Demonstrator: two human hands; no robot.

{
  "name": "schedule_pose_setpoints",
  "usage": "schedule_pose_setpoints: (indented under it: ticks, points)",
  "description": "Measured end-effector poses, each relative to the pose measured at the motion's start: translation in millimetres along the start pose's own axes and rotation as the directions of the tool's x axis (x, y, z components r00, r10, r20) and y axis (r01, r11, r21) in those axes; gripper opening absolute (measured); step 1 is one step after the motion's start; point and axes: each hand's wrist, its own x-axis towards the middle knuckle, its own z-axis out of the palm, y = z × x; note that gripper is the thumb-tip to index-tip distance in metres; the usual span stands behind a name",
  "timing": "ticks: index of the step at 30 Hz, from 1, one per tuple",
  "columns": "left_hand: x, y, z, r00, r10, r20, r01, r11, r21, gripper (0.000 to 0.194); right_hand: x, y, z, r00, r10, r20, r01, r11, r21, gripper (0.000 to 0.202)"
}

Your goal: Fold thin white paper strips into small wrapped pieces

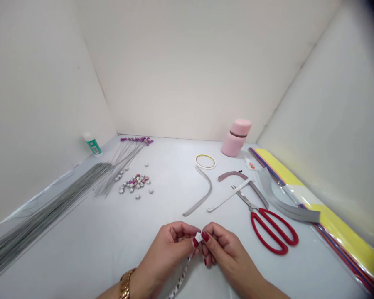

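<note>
Between the fingertips of both hands is a narrow paper strip (183, 274), its upper end folded into a small white knot (198, 237). My left hand (171, 249) pinches the knot between thumb and finger from the left. From the right, my right hand (221, 249) closes its thumb and fingertips on the knot's other side. The strip's loose tail, white with dark marks, hangs below the left fingers toward the bottom edge. Farther left on the table lies a cluster of small folded paper stars (137, 181), silver, pink and purple.
Red-handled scissors (252, 206) lie at right beside grey and white paper strips (202, 195). A tape roll (205, 161), pink flask (236, 138), glue stick (92, 144), wire bundle (46, 203), purple-tipped stems (134, 145) and yellow-topped paper packs (330, 220) surround the work area.
</note>
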Motion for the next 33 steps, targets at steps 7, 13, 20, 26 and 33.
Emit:
schedule_pose_setpoints:
  ticks: [7, 13, 20, 26, 33]
  points:
    - [-2.2, 3.4, 1.2, 0.998, -0.024, -0.051, 0.026, 0.998, 0.049, 0.013, -3.4, 2.3, -0.9, 0.998, -0.041, 0.037, 0.043, 0.997, -0.059, 0.028]
    - [-1.3, -2.2, -0.9, 0.986, 0.101, 0.136, -0.110, 0.992, 0.062, 0.018, -3.5, -3.9, 0.1, 0.999, -0.030, 0.015, 0.030, 0.999, -0.029, 0.029]
    - [-0.1, -3.7, -2.1, 0.998, 0.052, 0.021, -0.054, 0.992, 0.114, 0.015, -3.5, -0.3, -2.0, 0.999, -0.043, 0.027, 0.045, 0.994, -0.098, 0.032]
    - [-0.5, 0.9, 1.0, 0.999, -0.021, -0.034, 0.023, 0.998, 0.051, 0.007, -5.7, -0.6, -3.3, 0.992, -0.119, 0.033, 0.123, 0.962, -0.244, 0.030]
    - [-1.0, -1.3, 1.7, 0.998, -0.017, -0.053, 0.019, 1.000, 0.023, 0.010, -6.5, 1.9, -3.8, 0.994, -0.102, 0.034, 0.107, 0.967, -0.229, 0.030]
